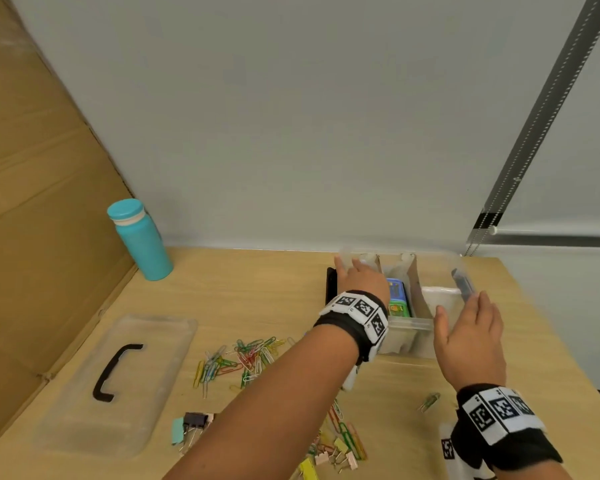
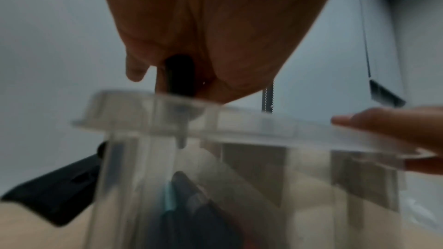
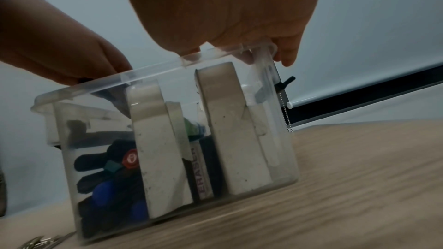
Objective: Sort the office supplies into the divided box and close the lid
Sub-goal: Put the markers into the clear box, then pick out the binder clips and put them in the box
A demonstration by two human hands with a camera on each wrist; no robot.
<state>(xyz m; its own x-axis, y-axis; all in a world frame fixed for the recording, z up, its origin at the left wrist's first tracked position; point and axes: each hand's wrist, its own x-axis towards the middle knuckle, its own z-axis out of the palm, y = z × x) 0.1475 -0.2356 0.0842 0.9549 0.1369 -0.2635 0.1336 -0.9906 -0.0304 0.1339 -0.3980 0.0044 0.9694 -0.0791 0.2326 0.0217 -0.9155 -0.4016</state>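
Fingers of the left hand (image 1: pixel 359 277) and right hand (image 1: pixel 468 337) curl over opposite rims of the divided box (image 1: pixel 409 323), far right on the table (image 1: pixel 257 289). Loose paper clips (image 1: pixel 243 355) lie near and left of it, closer to the left hand. The lid (image 1: pixel 118 382) lies farther left.

Divided box (image 3: pixel 148 71): clear plastic, glossy, faintly scuffed. Dividers (image 3: pixel 163 158): matt off-white, card-like, speckled. Lid (image 1: pixel 153 358): clear plastic; its handle (image 1: pixel 110 370) matt black. Tabletop (image 1: pixel 257 289): pale wood grain, smooth, low sheen. Cardboard sheet (image 1: pixel 32 202) at left: brown, matt. Paper clips (image 1: pixel 243 358): colour-coated wire.
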